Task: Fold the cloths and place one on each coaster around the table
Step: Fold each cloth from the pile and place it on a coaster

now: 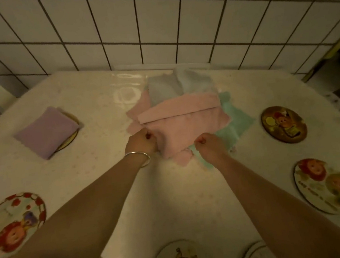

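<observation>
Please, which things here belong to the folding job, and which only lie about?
Job: pink cloth, gripped by left hand and right hand; green cloth; grey cloth; purple cloth; coasters.
Lying about: bracelet; tiled wall.

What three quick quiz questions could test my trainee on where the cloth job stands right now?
1. True or false: the purple cloth already lies folded on a coaster.
2. Which cloth do both hands grip? A) pink B) green C) grey
3. Fill in: the bracelet is on the ____ wrist.

Key:
1. True; a coaster rim shows under it.
2. A; the left hand and right hand pinch the near edge of the pink cloth, which lies over the green cloth and grey cloth.
3. left
</observation>
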